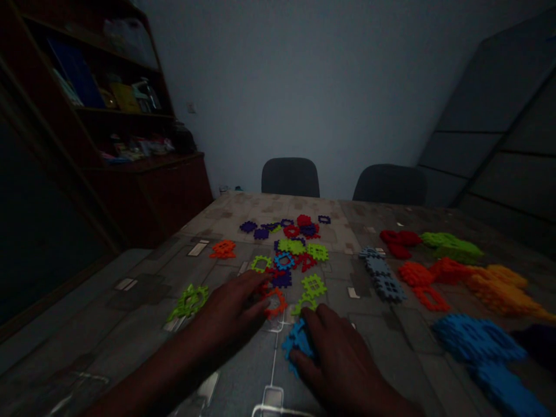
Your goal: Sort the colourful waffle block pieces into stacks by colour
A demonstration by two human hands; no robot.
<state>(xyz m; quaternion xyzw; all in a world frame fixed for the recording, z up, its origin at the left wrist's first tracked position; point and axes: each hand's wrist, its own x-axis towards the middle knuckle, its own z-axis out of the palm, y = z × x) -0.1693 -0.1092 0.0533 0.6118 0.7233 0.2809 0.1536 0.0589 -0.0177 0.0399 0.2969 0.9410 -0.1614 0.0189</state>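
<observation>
Pinching blue toothed tiles (299, 340) between thumb and fingers, the right hand (337, 350) is over the bench (243, 385); beyond and leftward lies an orange open-centred tile (282, 301), beside the left hand (237, 298), whose grip I cannot tell.

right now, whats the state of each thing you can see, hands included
left hand, fingers bent by the orange ring piece; grip unclear
right hand, curled around blue pieces
purple pieces, scattered
green window piece, lying flat
gray pieces, in a row
yellow-orange pieces, piled
blue pile at right, stacked
green pile at right, heaped
chairs, upright
shelves, open-fronted, loaded
</observation>
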